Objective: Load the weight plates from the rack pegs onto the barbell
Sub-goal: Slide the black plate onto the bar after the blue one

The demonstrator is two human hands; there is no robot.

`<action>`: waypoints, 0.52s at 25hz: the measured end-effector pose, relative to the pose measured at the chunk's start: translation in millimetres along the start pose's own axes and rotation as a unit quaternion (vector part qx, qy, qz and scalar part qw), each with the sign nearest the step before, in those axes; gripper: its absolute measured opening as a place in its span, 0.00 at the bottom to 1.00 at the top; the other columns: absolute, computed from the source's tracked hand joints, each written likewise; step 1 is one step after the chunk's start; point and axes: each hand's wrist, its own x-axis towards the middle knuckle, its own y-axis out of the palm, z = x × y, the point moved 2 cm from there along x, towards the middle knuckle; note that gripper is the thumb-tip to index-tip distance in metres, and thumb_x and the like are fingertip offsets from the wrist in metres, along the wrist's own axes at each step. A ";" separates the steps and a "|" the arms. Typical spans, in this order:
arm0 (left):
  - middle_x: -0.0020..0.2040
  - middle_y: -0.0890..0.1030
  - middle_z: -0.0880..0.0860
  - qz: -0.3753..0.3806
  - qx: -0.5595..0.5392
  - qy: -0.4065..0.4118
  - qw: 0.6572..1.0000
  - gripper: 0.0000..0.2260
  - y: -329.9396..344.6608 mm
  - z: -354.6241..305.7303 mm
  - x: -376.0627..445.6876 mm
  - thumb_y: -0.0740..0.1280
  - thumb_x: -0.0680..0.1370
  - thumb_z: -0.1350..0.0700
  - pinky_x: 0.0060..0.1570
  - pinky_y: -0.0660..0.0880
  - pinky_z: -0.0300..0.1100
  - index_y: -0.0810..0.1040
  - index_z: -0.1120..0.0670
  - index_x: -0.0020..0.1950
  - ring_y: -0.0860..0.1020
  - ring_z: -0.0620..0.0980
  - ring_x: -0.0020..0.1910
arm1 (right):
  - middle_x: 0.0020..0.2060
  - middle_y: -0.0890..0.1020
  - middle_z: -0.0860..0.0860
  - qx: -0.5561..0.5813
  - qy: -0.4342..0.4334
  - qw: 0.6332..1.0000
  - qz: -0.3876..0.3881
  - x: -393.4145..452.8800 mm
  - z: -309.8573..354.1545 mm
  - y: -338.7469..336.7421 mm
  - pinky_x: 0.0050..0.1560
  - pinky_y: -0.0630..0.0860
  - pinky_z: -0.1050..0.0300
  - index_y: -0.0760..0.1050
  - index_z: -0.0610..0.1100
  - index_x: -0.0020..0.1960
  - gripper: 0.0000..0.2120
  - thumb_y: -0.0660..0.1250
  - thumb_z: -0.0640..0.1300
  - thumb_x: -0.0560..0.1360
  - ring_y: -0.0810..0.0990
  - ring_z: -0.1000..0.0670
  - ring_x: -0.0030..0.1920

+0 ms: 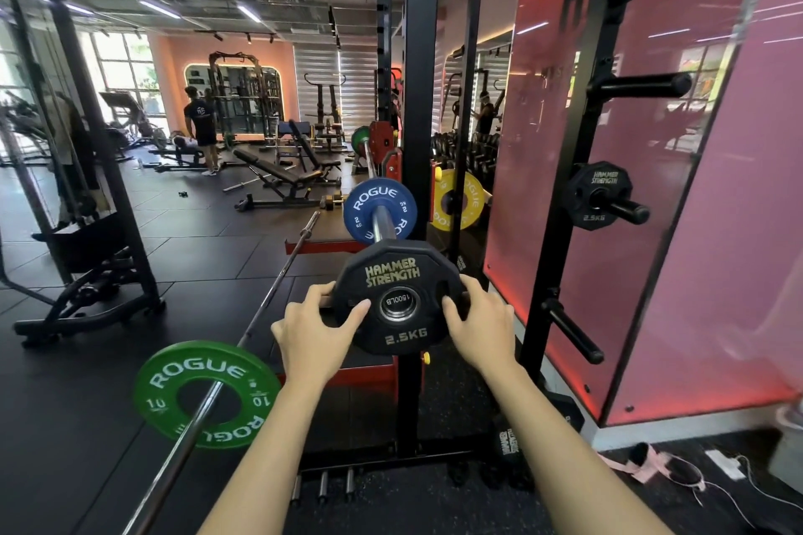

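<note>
1. While we face the black rack upright (pixel 412 100), our two hands grip a black plate (pixel 393 295) marked 2.5KG, seated on the end of the barbell (pixel 377 226).
2. Our left hand (pixel 315 332) curls round the plate's left edge with the thumb on its face; our right hand (pixel 480 324) curls round the right edge the same way.
3. Just behind it on the same sleeve sits a blue plate (pixel 380 208), and a green plate (pixel 360 139) shows at the bar's far end.
4. On the storage post (pixel 565 204) to our right, another black plate (pixel 597 193) hangs on a peg, with bare pegs (pixel 643 85) above and below.
5. A second bar (pixel 226 378) slants over the dark rubber floor (pixel 195 248) at our left, carrying a green plate (pixel 206 393) marked 10.
6. A yellow plate (pixel 458 199) shows beyond the upright.
7. Farther off, benches (pixel 282 174) stand by an orange wall (pixel 174 56), a person (pixel 200 128) stands there, and pink panels (pixel 747 187) line the right.
</note>
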 end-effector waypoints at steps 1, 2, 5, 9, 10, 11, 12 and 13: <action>0.44 0.77 0.37 -0.007 -0.005 -0.003 1.000 0.22 0.7 -0.4 1.1 0.65 0.69 0.27 0.54 0.61 0.47 0.73 0.38 0.55 0.71 0.45 0.50 | 0.49 0.82 0.52 0.005 -0.004 1.000 0.003 -0.2 -1.1 0.6 0.55 0.67 0.47 0.70 0.50 0.69 0.22 0.61 0.57 0.78 0.77 0.45 0.54; 0.45 0.78 0.38 -0.014 -0.009 -0.005 1.000 0.22 1.5 -0.7 2.3 0.67 0.68 0.27 0.54 0.61 0.47 0.74 0.39 0.54 0.71 0.47 0.50 | 0.50 0.82 0.53 0.010 -0.007 1.000 0.008 -0.3 -2.2 1.6 0.56 0.66 0.48 0.69 0.51 0.70 0.25 0.60 0.60 0.77 0.76 0.46 0.55; 0.43 0.76 0.37 -0.032 -0.016 -0.007 0.999 0.22 3.8 0.8 5.8 0.68 0.67 0.27 0.54 0.60 0.47 0.75 0.39 0.53 0.73 0.47 0.49 | 0.53 0.81 0.56 0.020 0.000 1.000 0.016 2.4 -4.4 4.6 0.58 0.64 0.49 0.69 0.55 0.69 0.33 0.56 0.73 0.72 0.74 0.49 0.57; 0.49 0.75 0.35 -0.037 -0.012 0.018 0.999 0.27 8.8 10.3 17.9 0.68 0.66 0.25 0.54 0.59 0.46 0.75 0.39 0.58 0.69 0.41 0.52 | 0.60 0.78 0.55 0.029 0.027 0.999 -0.009 13.2 -5.6 13.6 0.60 0.67 0.47 0.72 0.55 0.66 0.34 0.58 0.75 0.69 0.71 0.48 0.61; 0.53 0.75 0.36 -0.035 -0.007 0.026 0.999 0.27 11.6 11.1 22.4 0.68 0.66 0.26 0.55 0.59 0.46 0.74 0.39 0.59 0.67 0.40 0.54 | 0.62 0.76 0.54 0.035 0.030 0.999 -0.021 16.4 -5.0 17.1 0.61 0.67 0.47 0.71 0.54 0.67 0.33 0.60 0.74 0.69 0.70 0.48 0.62; 0.56 0.75 0.38 -0.034 -0.005 0.033 0.999 0.27 15.2 10.2 26.8 0.69 0.67 0.27 0.55 0.59 0.46 0.74 0.40 0.60 0.67 0.40 0.56 | 0.63 0.75 0.53 0.037 0.033 0.998 -0.033 19.9 -4.4 20.4 0.62 0.67 0.46 0.71 0.53 0.68 0.34 0.62 0.72 0.70 0.70 0.48 0.63; 0.58 0.75 0.40 -0.034 -0.007 0.037 0.999 0.27 19.6 9.1 30.8 0.69 0.68 0.29 0.56 0.58 0.45 0.74 0.41 0.61 0.67 0.42 0.58 | 0.64 0.75 0.52 0.037 0.034 0.998 -0.043 23.7 -3.8 23.4 0.63 0.68 0.46 0.70 0.52 0.69 0.34 0.63 0.71 0.71 0.69 0.47 0.64; 0.60 0.75 0.42 -0.035 -0.010 0.036 0.999 0.27 24.1 10.9 35.5 0.70 0.68 0.30 0.57 0.58 0.45 0.74 0.42 0.62 0.67 0.43 0.60 | 0.65 0.75 0.51 0.040 0.032 0.997 -0.050 28.2 -1.4 28.5 0.63 0.67 0.45 0.69 0.51 0.70 0.35 0.64 0.70 0.71 0.69 0.46 0.64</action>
